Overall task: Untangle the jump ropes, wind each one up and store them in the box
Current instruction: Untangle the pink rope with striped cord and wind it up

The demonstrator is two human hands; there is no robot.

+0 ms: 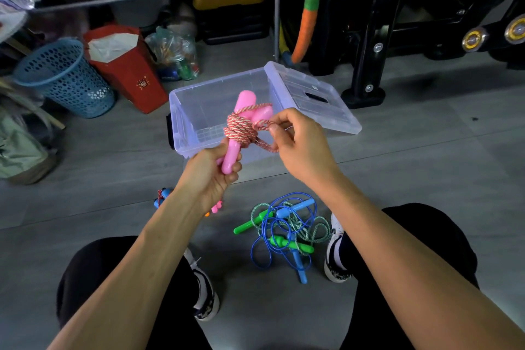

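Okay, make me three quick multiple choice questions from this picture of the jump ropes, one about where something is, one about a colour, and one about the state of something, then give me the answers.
1. Where does the clear box stand?
A. on the floor beyond the hands
B. on a shelf
C. on the person's lap

2. What colour are the handles held by the left hand?
A. green
B. pink
C. blue

3. How do the green and blue ropes lie?
A. wound up in the box
B. tangled together on the floor
C. hung on a hook

Answers:
1 A: it rests on the grey floor, lid open behind it.
2 B: the pink handles carry the wound rope, whose end the right hand pinches.
3 B: their cords cross in one heap between the feet.
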